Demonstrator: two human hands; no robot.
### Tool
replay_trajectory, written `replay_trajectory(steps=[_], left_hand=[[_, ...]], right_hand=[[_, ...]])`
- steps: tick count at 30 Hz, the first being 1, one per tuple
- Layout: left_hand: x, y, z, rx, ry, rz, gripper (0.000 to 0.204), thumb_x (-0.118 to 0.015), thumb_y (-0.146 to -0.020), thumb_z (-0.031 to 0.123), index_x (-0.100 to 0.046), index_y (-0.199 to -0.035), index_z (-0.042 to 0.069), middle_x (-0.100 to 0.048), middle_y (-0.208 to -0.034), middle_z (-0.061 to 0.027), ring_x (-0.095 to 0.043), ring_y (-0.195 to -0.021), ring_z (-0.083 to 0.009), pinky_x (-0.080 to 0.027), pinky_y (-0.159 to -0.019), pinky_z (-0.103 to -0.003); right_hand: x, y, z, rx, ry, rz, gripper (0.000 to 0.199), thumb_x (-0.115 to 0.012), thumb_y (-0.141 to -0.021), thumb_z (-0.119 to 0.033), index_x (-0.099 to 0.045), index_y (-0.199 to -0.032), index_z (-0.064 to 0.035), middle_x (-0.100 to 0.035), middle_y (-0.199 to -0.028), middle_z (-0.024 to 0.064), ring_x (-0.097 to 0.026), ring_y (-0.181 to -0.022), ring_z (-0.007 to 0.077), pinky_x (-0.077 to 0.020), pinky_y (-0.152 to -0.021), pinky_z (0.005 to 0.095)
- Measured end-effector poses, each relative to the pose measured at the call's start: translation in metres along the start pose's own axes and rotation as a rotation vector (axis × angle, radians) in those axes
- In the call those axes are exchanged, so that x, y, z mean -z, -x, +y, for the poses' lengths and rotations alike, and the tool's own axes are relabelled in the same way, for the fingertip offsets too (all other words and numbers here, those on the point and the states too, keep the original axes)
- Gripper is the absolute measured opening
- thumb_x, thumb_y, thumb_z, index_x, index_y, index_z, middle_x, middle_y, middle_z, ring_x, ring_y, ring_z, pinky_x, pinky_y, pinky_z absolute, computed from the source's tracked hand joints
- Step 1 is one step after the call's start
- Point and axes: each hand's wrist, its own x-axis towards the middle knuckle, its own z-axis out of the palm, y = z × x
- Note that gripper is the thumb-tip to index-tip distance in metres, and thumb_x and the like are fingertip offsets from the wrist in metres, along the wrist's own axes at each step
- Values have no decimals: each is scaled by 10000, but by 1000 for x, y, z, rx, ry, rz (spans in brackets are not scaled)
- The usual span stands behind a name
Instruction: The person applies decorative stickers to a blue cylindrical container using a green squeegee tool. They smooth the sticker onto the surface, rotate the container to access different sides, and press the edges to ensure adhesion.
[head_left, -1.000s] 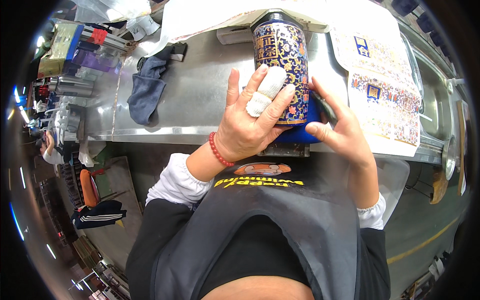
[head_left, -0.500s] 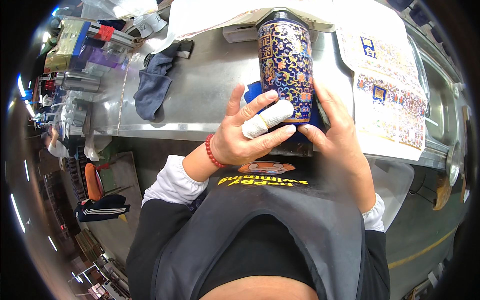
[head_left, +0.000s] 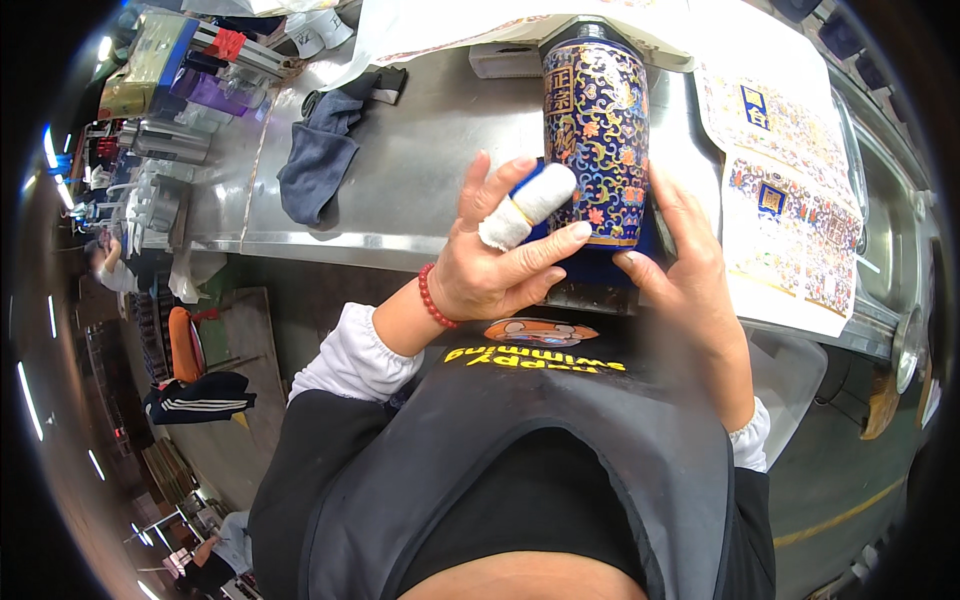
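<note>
A dark blue bottle (head_left: 598, 145) with a gold, red and multicoloured scroll pattern lies on the bench, its neck pointing away from me. Along its right side runs my right hand (head_left: 690, 255), fingers around the edge and thumb at the base. My left hand (head_left: 500, 240) is at the bottle's lower left with its fingers spread. One of its fingers wears a white cloth wrap (head_left: 540, 197), whose tip meets the bottle's side. Something blue (head_left: 527, 178) shows behind that finger; its kind is hidden. Below the base is more blue material, partly covered.
Sheets of patterned decals (head_left: 790, 215) lie on the bench at right, near a metal sink (head_left: 885, 210). A grey-blue cloth (head_left: 318, 160) rests on the metal bench (head_left: 425, 150) at left. White paper (head_left: 450, 25) spans the back. A person (head_left: 112, 262) is far left.
The whole view has shifted slightly, moving the bench contents right. My left hand's fingers have drawn a little to the left off the bottle's face; the right hand keeps its place on the bottle.
</note>
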Motion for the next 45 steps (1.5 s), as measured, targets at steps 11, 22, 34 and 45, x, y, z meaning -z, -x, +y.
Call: replay_trajectory(steps=[11,22,34,45], left_hand=[[-18,-13,2,97,83,133,609,-780,-832,220,-599,-1390,55,-584,-1392,-240,-537,-1311,-454,-212,-1191,-615],[-18,-8,7,-119,-144,112,372,-701,-839,61,-756,-1183,190,-718,-1255,-88,-525,-1366,-313,-112,-1253,-561],[-13,-11,6,-123,-87,88,298,-725,-862,190,-738,-1160,194,-695,-1286,-108,-468,-1394,-320,-122,-1253,-565],[-12,-10,10,-94,-32,83,312,-747,-824,182,-749,-1135,181,-691,-1282,-127,-472,-1381,-314,-123,-1250,-577]], right_hand=[[-11,-1,-6,192,236,208,834,-851,-701,-70,-488,-1443,45,-570,-1374,228,-553,-1208,427,-455,-1034,471],[-13,-6,-8,206,196,209,815,-865,-664,-95,-540,-1399,38,-551,-1410,220,-558,-1216,408,-468,-1029,462],[-15,-4,-4,196,175,206,816,-861,-685,-96,-528,-1420,28,-528,-1435,216,-544,-1251,403,-455,-1051,457],[-10,-3,-7,182,157,164,768,-835,-722,-63,-525,-1419,32,-521,-1443,227,-530,-1283,408,-445,-1065,462]])
